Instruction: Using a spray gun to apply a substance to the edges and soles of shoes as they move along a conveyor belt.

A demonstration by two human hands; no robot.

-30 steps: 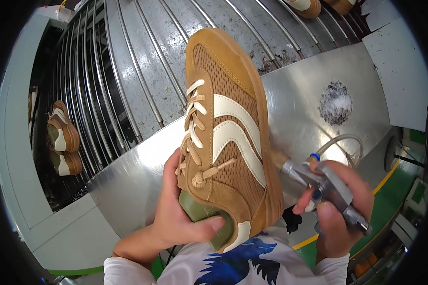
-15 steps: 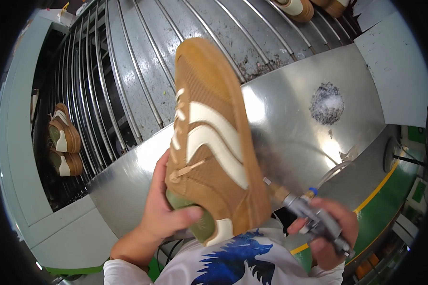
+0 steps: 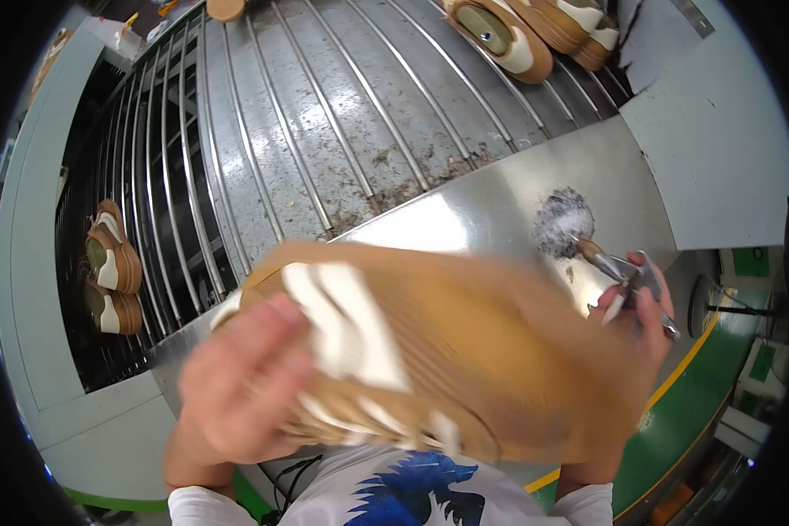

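Note:
A brown sneaker with cream stripes and a tan toe is gripped in my left hand. It lies sideways in front of me, toe to the right, and is blurred by motion. My right hand, partly hidden behind the toe, is closed around a metal gun-like hand tool with a tan tip. That tip overlaps the lower edge of a grey-and-white powdery patch on the metal ledge; whether it touches cannot be told.
Beyond the ledge runs a rack of metal bars. Two sneakers stand on its left side, and several more are at the far right. A grey panel closes the right side. Green floor with a yellow line shows at lower right.
The sneaker has swung from upright to lying sideways, its toe now to the right and lower. My right hand and the tool have moved up to the powdery patch.

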